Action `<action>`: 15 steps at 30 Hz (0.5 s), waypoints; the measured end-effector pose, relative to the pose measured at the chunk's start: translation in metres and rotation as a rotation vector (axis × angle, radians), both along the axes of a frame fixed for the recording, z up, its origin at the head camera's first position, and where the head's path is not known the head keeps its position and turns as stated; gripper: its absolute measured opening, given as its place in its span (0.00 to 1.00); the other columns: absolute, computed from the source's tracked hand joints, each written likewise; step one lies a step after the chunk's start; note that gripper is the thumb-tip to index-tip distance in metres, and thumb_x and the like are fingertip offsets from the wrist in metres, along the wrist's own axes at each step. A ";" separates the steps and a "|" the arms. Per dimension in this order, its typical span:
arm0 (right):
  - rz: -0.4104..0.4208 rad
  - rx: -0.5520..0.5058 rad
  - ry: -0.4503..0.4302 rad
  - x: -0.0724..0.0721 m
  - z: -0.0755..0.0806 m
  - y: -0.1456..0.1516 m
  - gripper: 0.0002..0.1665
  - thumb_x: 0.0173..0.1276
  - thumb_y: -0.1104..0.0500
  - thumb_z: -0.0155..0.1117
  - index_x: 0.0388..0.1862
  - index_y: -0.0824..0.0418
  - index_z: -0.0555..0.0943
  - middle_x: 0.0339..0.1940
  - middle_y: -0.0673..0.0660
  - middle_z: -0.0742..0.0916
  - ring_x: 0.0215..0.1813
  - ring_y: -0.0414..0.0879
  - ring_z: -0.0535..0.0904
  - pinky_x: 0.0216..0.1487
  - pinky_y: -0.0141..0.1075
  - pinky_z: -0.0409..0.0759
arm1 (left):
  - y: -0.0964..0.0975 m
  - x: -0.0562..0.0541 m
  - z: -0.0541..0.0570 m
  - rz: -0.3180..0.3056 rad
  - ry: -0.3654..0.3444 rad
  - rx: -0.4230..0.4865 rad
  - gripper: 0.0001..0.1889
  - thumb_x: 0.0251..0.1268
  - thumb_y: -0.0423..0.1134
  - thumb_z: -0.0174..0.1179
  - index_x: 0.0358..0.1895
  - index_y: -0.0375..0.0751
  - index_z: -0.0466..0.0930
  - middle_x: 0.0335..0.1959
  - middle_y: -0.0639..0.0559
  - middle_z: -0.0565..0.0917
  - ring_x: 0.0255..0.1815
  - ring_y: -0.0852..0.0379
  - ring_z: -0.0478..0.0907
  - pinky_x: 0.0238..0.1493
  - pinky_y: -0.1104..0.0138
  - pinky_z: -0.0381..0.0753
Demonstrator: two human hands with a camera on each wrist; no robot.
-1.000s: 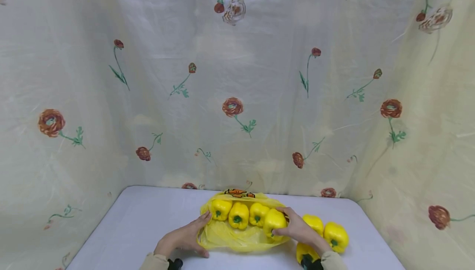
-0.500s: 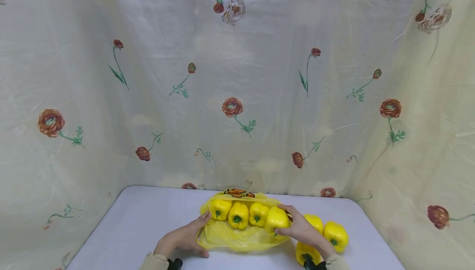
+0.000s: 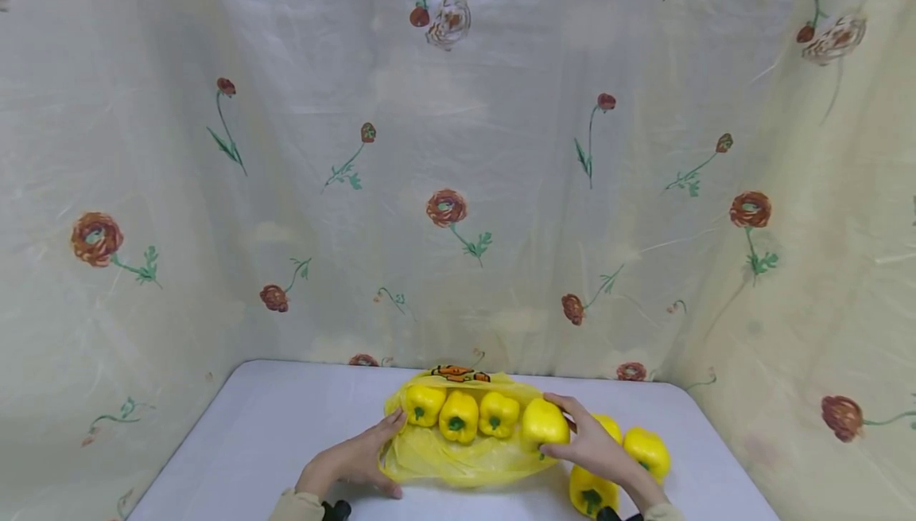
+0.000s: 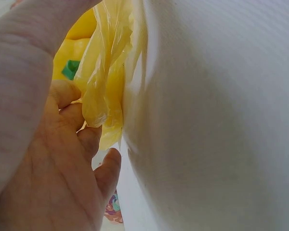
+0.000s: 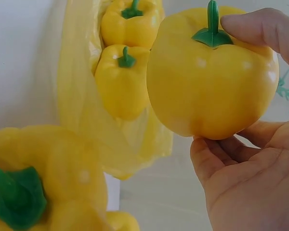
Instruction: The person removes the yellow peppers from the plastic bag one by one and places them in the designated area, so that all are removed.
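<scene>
My right hand (image 3: 597, 443) grips a yellow bell pepper (image 3: 545, 423) at the right end of a yellow plastic bag (image 3: 458, 464). In the right wrist view, the thumb lies by the green stem of this pepper (image 5: 212, 77) and fingers support its underside. Three more yellow peppers sit in a row inside the bag, the middle one (image 3: 459, 416) with its stem facing me. At the bag's left end my left hand (image 3: 358, 457) holds the bag's edge. In the left wrist view, the bag's crinkled film (image 4: 103, 77) lies against the curled fingers.
Three loose yellow peppers are grouped to the right of the bag: a front one (image 3: 592, 491), a right one (image 3: 646, 451) and one partly hidden behind my right hand. All rest on a white table (image 3: 286, 410), with a flowered curtain (image 3: 515, 266) behind it.
My right hand has moved slightly to the right with the pepper, widening the gap to the row of three in the bag. The left hand and bag stay about where they were.
</scene>
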State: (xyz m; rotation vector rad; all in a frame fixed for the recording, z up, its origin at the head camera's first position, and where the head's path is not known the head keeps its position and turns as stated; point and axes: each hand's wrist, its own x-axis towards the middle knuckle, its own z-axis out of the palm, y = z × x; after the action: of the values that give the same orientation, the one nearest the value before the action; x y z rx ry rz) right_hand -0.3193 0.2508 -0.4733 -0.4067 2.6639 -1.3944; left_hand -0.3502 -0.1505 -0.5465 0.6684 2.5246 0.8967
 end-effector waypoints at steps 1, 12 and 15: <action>-0.002 -0.005 -0.002 0.001 0.001 0.001 0.51 0.55 0.51 0.75 0.73 0.61 0.62 0.71 0.63 0.68 0.72 0.60 0.63 0.72 0.61 0.58 | 0.000 0.000 -0.001 0.001 0.000 0.000 0.61 0.43 0.58 0.74 0.78 0.43 0.44 0.80 0.44 0.44 0.79 0.40 0.44 0.74 0.42 0.52; -0.034 -0.004 -0.015 0.014 0.007 0.014 0.50 0.54 0.51 0.75 0.73 0.56 0.62 0.71 0.61 0.68 0.68 0.56 0.67 0.71 0.58 0.64 | 0.001 0.000 -0.002 0.007 0.003 -0.008 0.61 0.43 0.58 0.74 0.78 0.42 0.45 0.80 0.45 0.44 0.79 0.41 0.45 0.74 0.43 0.52; -0.042 0.002 -0.018 0.017 0.009 0.019 0.49 0.55 0.51 0.75 0.73 0.54 0.62 0.70 0.60 0.68 0.65 0.54 0.69 0.68 0.55 0.69 | 0.001 0.001 0.000 0.005 0.006 -0.008 0.61 0.43 0.58 0.74 0.78 0.42 0.45 0.80 0.45 0.44 0.79 0.41 0.44 0.74 0.43 0.52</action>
State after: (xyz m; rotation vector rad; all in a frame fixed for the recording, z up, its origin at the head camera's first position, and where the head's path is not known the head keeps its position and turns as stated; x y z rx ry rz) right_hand -0.3024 0.2702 -0.4647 -0.3387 2.6740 -1.4005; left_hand -0.3497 -0.1494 -0.5467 0.6633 2.5346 0.8879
